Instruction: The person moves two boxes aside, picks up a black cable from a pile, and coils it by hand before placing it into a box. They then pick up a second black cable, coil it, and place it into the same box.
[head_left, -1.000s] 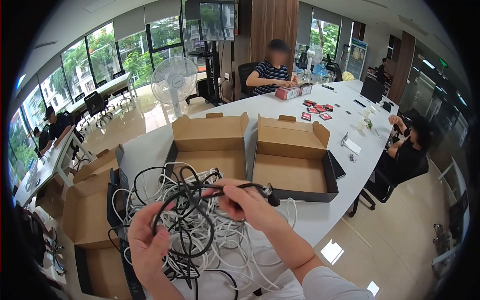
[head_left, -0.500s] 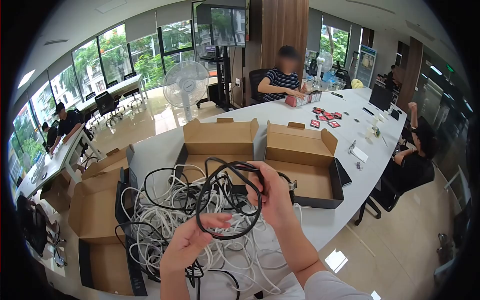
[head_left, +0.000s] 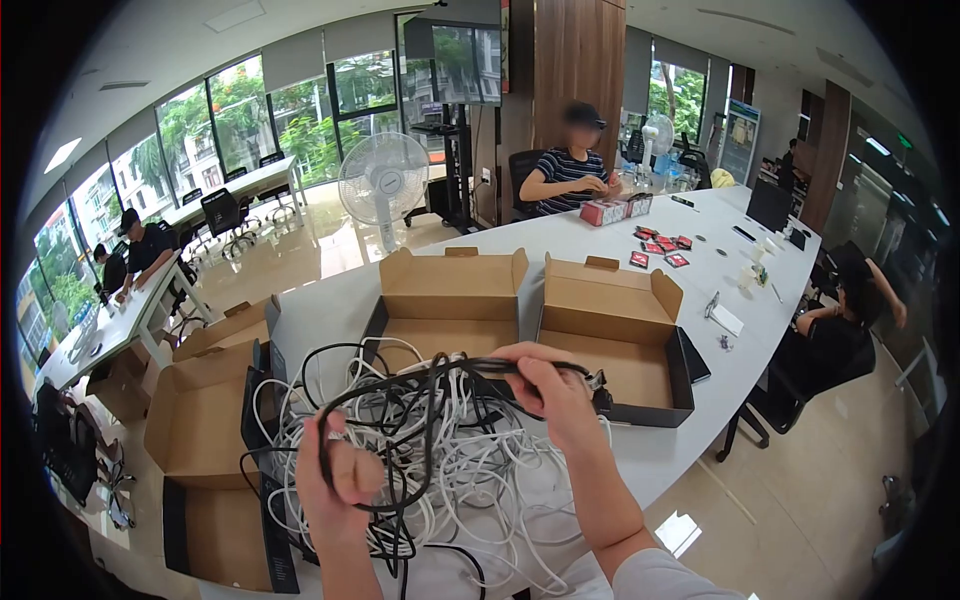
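Note:
A black cable [head_left: 470,366] is stretched in loose loops between my two hands, above the table. My right hand [head_left: 556,400] grips the gathered strands, and a dark connector [head_left: 600,392] sticks out past its fingers. At the loop's other end, my left hand [head_left: 340,475] has its fingers curled round the cable. Below both hands lies a tangled pile of white cables [head_left: 470,500], with some black cables mixed in.
Open cardboard boxes stand around the pile: one behind [head_left: 452,308], one at right [head_left: 620,370], one at left [head_left: 205,410]. Across the white table [head_left: 690,310] a person [head_left: 570,180] handles small items near red packets [head_left: 660,245]. Another person [head_left: 850,310] sits at right.
My left hand has moved left and closed on the black cable, pulling the round coil into a wider, flatter loop. The right hand still holds its end. The view has shifted slightly.

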